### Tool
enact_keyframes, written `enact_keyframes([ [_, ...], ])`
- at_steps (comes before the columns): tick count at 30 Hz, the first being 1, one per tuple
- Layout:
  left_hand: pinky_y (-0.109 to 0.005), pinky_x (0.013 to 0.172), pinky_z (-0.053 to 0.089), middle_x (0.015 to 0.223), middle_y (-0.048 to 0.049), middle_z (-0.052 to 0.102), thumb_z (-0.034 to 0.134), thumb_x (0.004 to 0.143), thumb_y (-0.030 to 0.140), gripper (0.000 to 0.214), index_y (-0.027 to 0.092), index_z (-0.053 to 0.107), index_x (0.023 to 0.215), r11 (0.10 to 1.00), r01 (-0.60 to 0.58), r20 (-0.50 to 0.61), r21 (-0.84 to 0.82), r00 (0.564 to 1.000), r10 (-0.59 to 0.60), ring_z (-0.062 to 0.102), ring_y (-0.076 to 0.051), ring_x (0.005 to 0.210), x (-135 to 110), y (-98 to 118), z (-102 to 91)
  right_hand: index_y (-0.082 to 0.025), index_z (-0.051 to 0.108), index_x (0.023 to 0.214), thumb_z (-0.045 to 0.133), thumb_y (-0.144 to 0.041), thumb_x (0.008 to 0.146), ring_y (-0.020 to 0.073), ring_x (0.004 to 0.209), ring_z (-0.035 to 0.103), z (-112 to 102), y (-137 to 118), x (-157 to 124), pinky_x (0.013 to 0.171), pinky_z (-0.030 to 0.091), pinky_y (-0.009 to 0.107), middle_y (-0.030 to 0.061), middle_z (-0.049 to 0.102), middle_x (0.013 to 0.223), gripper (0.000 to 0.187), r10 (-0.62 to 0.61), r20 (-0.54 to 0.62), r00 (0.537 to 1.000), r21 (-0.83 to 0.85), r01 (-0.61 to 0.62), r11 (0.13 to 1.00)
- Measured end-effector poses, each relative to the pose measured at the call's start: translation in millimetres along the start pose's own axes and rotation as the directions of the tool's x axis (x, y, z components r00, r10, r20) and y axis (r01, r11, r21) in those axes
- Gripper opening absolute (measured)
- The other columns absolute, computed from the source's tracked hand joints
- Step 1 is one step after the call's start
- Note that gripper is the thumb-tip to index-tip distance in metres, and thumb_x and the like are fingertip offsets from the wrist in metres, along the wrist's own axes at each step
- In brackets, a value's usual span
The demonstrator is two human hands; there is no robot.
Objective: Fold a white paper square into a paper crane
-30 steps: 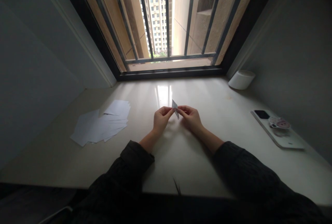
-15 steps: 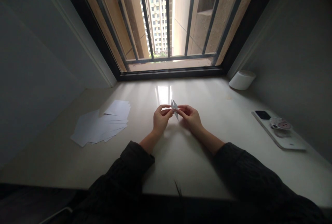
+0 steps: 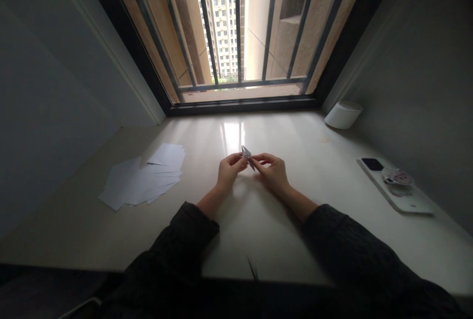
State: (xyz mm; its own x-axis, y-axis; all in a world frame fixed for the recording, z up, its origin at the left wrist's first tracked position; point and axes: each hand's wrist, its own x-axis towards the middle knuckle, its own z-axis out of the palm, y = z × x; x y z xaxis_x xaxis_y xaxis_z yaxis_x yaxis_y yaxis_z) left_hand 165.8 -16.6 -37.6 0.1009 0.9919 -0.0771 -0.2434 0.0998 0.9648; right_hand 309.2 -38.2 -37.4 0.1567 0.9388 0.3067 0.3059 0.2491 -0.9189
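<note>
A small folded piece of white paper (image 3: 247,153) is pinched between both hands just above the pale table (image 3: 258,220), at its middle. My left hand (image 3: 229,171) grips the paper's left side with thumb and fingers closed. On the paper's right side, my right hand (image 3: 272,171) pinches it the same way. The paper's pointed tip sticks up between the fingertips. Dark sleeves cover both forearms.
A loose pile of white paper sheets (image 3: 142,180) lies on the table to the left. At the right lie a white phone (image 3: 395,186) with a round charm on it and a white cylinder (image 3: 343,114) near the wall. A barred window (image 3: 240,43) stands behind.
The folded paper has tipped and looks a little lower and smaller between the fingertips. Both hands stay in nearly the same place.
</note>
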Motion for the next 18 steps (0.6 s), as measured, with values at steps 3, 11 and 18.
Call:
enact_keyframes([
  [3, -0.034, 0.080, 0.052, 0.082, -0.0074, 0.071, 0.078, 0.062, 0.039, 0.034, 0.014, 0.073, 0.085, 0.998, -0.019, 0.026, 0.059, 1.000, 0.017, 0.065, -0.018, 0.078, -0.1, 1.0, -0.5, -0.022, 0.072, 0.078, 0.065, -0.049, 0.074, 0.0208, 0.074, 0.066, 0.3, -1.1, 0.4, 0.069, 0.051, 0.034, 0.0046, 0.073, 0.081, 0.028, 0.011, 0.018, 1.000, -0.018, -0.010, 1.000],
  [11, -0.034, 0.077, 0.053, 0.074, -0.0066, 0.071, 0.079, 0.060, 0.042, 0.033, 0.014, 0.074, 0.077, 0.998, -0.038, -0.028, 0.042, 0.999, 0.039, 0.064, -0.016, 0.071, 1.9, -3.9, -2.0, -0.018, 0.072, 0.082, 0.067, -0.055, 0.069, 0.0188, 0.062, 0.064, 3.9, 9.8, 4.2, 0.054, 0.049, 0.029, 0.0074, 0.072, 0.079, 0.040, 0.169, 0.091, 0.981, 0.146, -0.181, 0.973],
  [18, -0.033, 0.077, 0.053, 0.072, -0.0052, 0.070, 0.079, 0.059, 0.042, 0.031, 0.015, 0.074, 0.074, 0.999, -0.030, -0.040, 0.031, 0.999, 0.031, 0.063, -0.015, 0.068, 1.8, -1.8, -1.4, -0.018, 0.070, 0.077, 0.071, -0.056, 0.064, 0.0168, 0.057, 0.062, 4.3, 7.2, 4.2, 0.046, 0.047, 0.026, 0.0054, 0.070, 0.073, 0.040, 0.186, 0.130, 0.974, 0.221, -0.211, 0.952],
])
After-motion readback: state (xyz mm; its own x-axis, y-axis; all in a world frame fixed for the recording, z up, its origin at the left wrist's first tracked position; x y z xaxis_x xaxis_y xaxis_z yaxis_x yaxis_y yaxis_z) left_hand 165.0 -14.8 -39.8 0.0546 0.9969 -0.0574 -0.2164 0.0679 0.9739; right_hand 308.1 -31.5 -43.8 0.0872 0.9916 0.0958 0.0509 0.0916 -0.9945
